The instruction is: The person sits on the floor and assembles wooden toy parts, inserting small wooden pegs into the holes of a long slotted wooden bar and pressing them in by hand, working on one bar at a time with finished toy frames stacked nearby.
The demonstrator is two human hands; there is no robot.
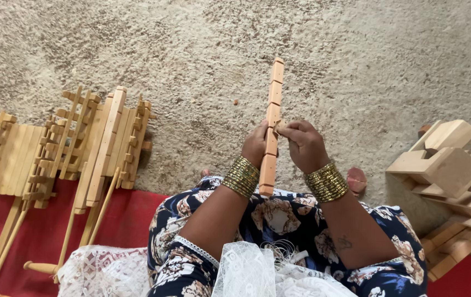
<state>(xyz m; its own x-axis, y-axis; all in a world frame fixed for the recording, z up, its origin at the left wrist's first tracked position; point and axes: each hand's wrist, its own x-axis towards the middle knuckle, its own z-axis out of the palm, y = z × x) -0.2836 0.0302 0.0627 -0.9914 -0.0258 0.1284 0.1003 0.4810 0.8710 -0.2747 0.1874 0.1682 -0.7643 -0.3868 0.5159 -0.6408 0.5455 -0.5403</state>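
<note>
One notched wooden strip (271,129) stands between two hands, the left hand (256,146) and the right hand (303,146). Each wrist carries one stack of gold bangles (241,176). Wooden blocks (447,165) pile up on the right and finished wooden frames (89,143) on the left, both too overlapped to count exactly.

The notched wooden strip (271,127) I watched was long, narrow and pale orange-tan, cut by grooves into block-like segments. It stood nearly upright in view, its far end pointing away over the rough floor, its near end above the lap. A small wooden peg (279,124), I think, sat at a mid notch.
</note>
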